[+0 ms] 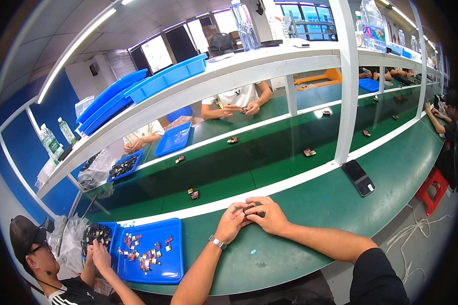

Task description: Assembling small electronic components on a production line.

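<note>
Above the near green bench, my left hand (231, 222) and my right hand (268, 216) meet with bent fingers. Between their fingertips is a small dark piece (247, 209), mostly covered, so its kind does not show. A watch with a metal band (218, 241) is on my left wrist. To the left, a blue tray (176, 273) carries several small red, white and yellow parts (146, 258). A black phone (359, 178) lies on the bench to the right of my hands.
Beyond the white rail runs a green conveyor belt (259, 170) bearing scattered small parts (309, 152). A white post (347, 101) rises from the rail to an overhead shelf (269, 62). A co-worker (30, 249) sits at left by a bin of black pieces (97, 234); others work across the belt.
</note>
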`<action>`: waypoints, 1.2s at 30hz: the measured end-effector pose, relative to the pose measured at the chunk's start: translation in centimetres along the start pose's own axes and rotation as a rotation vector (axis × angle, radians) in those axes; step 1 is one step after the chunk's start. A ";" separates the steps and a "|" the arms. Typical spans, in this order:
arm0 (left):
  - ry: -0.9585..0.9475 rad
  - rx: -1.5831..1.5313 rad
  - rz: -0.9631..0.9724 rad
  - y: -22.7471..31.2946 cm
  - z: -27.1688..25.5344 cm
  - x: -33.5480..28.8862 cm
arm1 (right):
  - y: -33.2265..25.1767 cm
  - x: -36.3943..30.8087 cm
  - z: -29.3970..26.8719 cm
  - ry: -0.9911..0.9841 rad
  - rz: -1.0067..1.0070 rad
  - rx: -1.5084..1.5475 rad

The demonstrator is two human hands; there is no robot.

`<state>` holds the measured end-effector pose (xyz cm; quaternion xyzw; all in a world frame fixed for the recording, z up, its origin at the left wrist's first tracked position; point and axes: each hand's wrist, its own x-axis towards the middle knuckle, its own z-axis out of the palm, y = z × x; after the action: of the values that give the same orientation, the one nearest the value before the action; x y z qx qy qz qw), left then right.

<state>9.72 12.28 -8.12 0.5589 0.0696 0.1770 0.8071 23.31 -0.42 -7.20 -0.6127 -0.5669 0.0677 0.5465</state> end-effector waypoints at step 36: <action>0.069 -0.062 0.123 -0.6 0.3 -0.1 | -1.3 0.2 -0.1 0.011 -0.161 0.002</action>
<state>9.89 11.76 -8.59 0.5305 0.0575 0.2472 0.8088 22.69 -0.64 -6.10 -0.5649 -0.6112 0.0209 0.5539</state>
